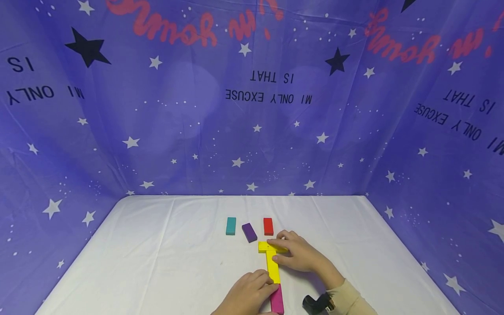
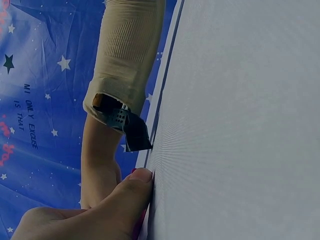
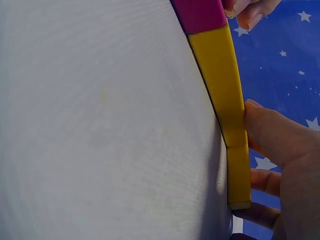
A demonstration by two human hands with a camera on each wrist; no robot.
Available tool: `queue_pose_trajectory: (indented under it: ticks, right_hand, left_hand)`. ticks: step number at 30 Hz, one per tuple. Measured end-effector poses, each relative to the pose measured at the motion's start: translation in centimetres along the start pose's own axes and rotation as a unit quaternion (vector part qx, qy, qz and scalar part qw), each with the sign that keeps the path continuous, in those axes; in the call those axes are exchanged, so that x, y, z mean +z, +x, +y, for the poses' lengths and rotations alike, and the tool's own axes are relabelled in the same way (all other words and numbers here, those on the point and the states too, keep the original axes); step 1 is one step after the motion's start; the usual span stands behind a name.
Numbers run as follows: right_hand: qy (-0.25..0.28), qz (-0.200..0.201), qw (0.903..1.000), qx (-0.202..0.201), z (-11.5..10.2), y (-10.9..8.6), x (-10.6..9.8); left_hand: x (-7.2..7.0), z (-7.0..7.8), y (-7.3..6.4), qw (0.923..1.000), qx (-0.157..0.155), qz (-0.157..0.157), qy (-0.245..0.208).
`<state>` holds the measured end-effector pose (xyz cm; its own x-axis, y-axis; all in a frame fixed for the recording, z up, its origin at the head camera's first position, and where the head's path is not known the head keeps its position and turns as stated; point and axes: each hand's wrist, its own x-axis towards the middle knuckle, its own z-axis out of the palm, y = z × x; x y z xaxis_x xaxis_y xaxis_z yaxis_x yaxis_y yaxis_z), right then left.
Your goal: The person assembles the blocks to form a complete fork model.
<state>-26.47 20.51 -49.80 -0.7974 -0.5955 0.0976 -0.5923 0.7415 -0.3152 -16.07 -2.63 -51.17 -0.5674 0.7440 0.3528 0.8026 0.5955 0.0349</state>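
Purple-blue cloth [image 1: 197,109], printed with stars and lettering, stands as walls on three sides, as I see it from my distant place through the head camera. Inside these walls I have the table [image 1: 177,262], which wears a white cover. From the lower right comes a beige sleeve [image 1: 350,297], and at its cuff I notice a black device [image 1: 318,303].

Next in size are the two hands. I see the right hand [image 1: 297,253] with its fingers curved narrowly over the yellow crosspiece [image 1: 263,247], the thumb touching the long yellow block [image 1: 272,264]. The left hand [image 1: 246,293] holds the magenta block [image 1: 277,302] between fingers and thumb, near the place where this block meets the long one.

These three pieces lie flat near the front of the table: the long block touches the crosspiece at one end, making a T, and the magenta block at the other. Beyond them I count three smaller blocks, apart from each other: teal [image 1: 231,226] at left, purple [image 1: 249,232], slanted, in the middle, and red [image 1: 268,226] at right.
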Motion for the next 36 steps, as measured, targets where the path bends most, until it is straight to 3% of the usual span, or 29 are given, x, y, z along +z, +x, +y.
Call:
queue_pose_trajectory:
  ticks: [36]
  right_hand:
    - [0.002,0.001,0.9999,-0.011,-0.29,-0.02,-0.14]
  left_hand:
    - [-0.03,0.06,-0.03,0.9995,-0.016,-0.014,-0.024]
